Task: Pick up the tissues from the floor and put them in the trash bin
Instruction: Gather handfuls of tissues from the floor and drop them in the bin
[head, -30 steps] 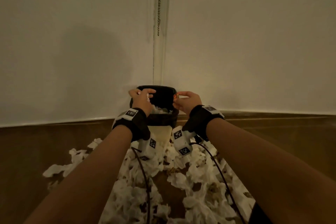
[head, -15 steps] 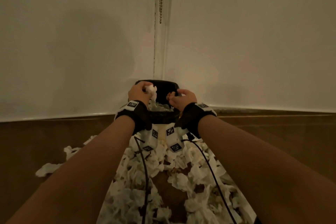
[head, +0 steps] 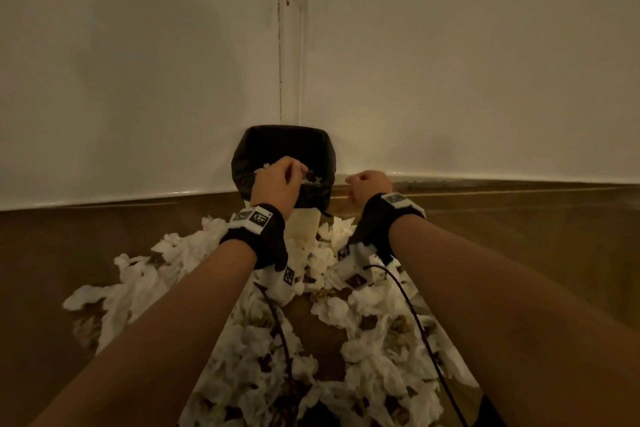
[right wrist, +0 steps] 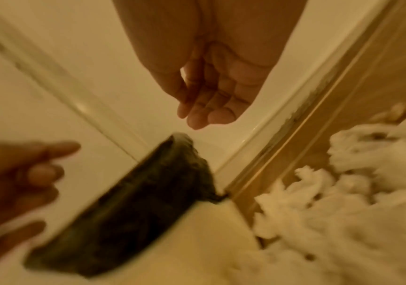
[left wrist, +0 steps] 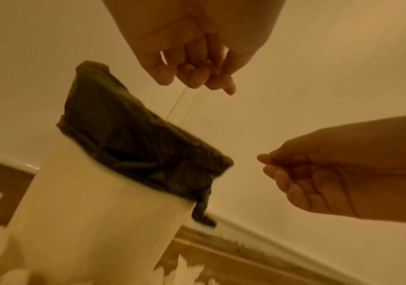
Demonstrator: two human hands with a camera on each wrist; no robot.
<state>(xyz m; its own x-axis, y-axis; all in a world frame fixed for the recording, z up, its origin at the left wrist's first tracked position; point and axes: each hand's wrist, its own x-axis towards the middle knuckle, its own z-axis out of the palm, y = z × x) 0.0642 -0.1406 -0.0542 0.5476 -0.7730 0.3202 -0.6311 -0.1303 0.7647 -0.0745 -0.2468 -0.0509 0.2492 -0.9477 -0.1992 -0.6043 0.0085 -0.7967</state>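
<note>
Hovering over the trash bin (head: 313, 199), left hand (head: 277, 184) fingers loosely curled, empty — right hand (head: 369, 185) likewise; tissues (head: 363, 333) at 6 o'clock.

Head view: looking forward and down from above toward the room corner. Left wrist view: close, low, angled upward at the white plastic bin with its black bag liner (left wrist: 133, 146). Right wrist view: close, tilted, blurred, sharing that same bin (right wrist: 133, 202).

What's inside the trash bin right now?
In the trash bin, lined with a black bag, some white tissues show near the rim. The left hand covers the rest; depth unseen.
</note>
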